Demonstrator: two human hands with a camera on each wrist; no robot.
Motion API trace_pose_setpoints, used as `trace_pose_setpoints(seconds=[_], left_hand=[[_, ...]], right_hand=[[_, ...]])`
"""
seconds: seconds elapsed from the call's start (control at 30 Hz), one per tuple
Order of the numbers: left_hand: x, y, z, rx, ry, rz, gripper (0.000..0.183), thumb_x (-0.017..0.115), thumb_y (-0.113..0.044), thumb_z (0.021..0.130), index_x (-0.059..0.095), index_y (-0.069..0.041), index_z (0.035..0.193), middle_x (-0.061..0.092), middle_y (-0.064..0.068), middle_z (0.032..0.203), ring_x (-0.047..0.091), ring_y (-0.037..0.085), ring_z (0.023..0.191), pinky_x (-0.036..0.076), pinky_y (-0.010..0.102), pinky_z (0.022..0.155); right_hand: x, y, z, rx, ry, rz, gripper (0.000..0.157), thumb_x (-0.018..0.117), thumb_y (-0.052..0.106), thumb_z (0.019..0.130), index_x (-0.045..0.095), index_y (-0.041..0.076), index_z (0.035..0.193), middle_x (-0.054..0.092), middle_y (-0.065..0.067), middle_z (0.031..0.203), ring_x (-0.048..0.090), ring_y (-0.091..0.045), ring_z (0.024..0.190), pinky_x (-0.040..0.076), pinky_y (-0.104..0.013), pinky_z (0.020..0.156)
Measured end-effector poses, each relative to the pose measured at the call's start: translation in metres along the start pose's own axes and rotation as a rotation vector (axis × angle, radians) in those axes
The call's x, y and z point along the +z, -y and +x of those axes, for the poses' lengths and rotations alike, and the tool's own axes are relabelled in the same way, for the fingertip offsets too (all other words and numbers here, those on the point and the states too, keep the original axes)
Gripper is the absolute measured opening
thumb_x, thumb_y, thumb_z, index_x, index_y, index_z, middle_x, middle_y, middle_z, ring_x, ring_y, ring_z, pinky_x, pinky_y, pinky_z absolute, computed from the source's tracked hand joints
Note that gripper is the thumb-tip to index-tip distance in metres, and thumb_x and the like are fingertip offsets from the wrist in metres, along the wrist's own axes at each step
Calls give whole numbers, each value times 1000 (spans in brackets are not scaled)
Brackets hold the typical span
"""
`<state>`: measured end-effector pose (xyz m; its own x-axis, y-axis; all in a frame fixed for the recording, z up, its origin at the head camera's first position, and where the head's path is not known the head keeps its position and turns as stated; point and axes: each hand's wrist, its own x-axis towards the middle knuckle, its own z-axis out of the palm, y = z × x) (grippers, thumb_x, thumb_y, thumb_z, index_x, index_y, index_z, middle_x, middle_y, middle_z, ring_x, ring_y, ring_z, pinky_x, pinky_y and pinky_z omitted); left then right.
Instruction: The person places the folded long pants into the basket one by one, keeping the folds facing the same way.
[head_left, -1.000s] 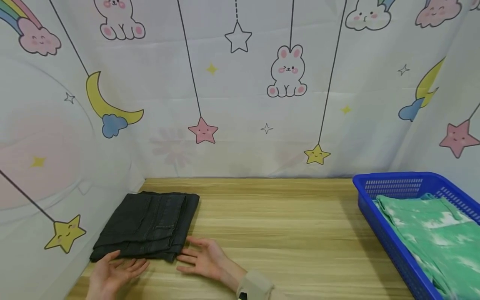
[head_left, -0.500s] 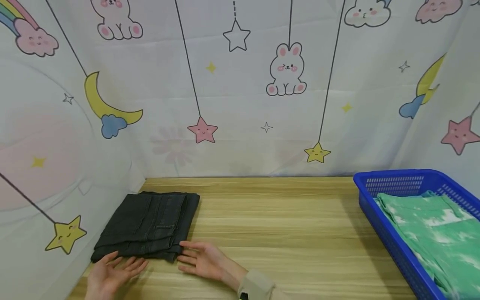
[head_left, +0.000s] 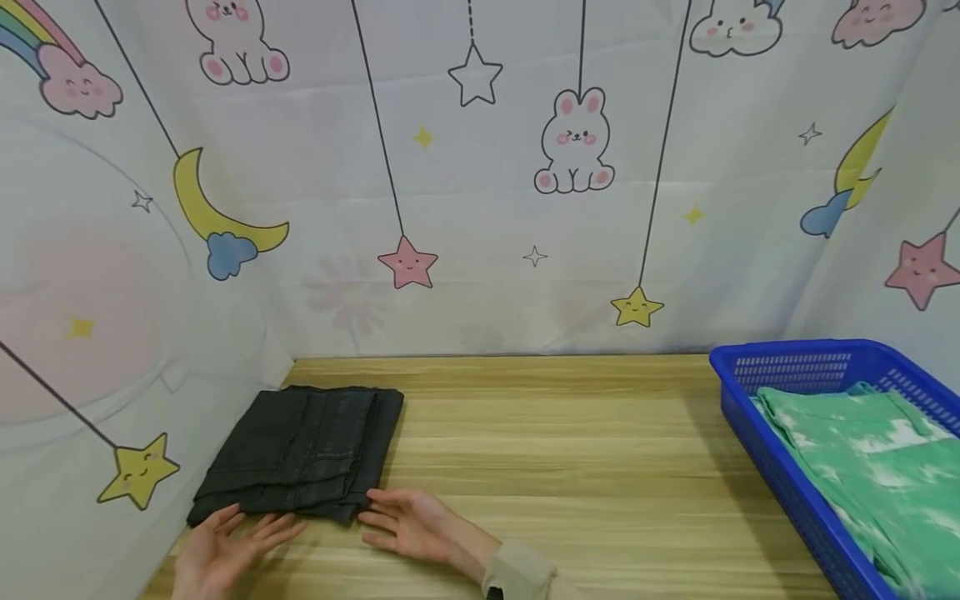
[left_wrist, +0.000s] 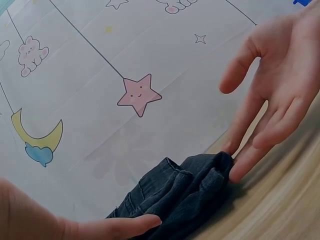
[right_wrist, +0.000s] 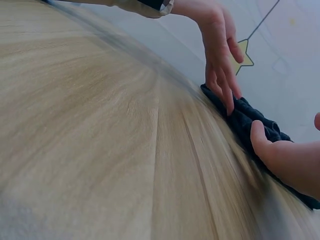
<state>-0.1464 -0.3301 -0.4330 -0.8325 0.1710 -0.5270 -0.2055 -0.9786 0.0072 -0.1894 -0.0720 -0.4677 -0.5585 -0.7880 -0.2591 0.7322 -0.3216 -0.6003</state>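
Note:
A folded pair of dark jeans lies at the left of the wooden table, its layered folds facing the near side. My left hand is palm up at the near left edge of the jeans, fingers extended and relaxed. At their near right corner is my right hand, its fingers loosely spread and the fingertips right at the cloth. In the left wrist view the right hand shows beside the end of the folded jeans. Neither hand grips anything.
A blue plastic basket stands at the right of the table, holding a folded green and white tie-dye garment. A white cloth backdrop with cartoon prints encloses the back and sides.
My right hand has drawn slightly down toward the near corner of the jeans. The left hand and the jeans stay nearly where they were; the view shifts slightly.

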Motion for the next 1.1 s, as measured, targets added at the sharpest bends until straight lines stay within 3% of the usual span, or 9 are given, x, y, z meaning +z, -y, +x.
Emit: trace_pose_setpoints(seconds=[0.2,0.7,0.93,1.1], left_hand=[[2,3,-1,-7,21,26,61,20,-36,96,-33,-62,110,-41,-22,133,-27,11,131,1,58,108],[3,14,-1,-10,43,309,69,20,-30,97,-45,-36,121,-39,-4,137,-27,24,131,3,61,106],[4,21,-1,-55,59,420,71,20,-28,97,-45,-29,123,-39,4,138,-25,32,132,7,60,106],[5,27,1,-116,122,511,69,17,-28,97,-47,-28,121,-39,8,137,-24,35,132,8,60,106]], right_hand=[[-4,3,-5,19,3,-4,57,39,19,94,15,-3,141,-7,-26,146,4,-37,137,21,-41,111],[-15,10,-22,54,25,-14,58,36,18,95,10,-6,140,-8,-25,146,3,-35,137,17,-39,113],[-24,13,-37,46,35,-26,60,34,19,96,4,-9,140,-7,-25,146,-1,-36,136,14,-40,113],[-31,16,-49,43,51,-15,61,32,20,96,0,-8,140,-9,-23,146,-4,-35,136,12,-40,114]])
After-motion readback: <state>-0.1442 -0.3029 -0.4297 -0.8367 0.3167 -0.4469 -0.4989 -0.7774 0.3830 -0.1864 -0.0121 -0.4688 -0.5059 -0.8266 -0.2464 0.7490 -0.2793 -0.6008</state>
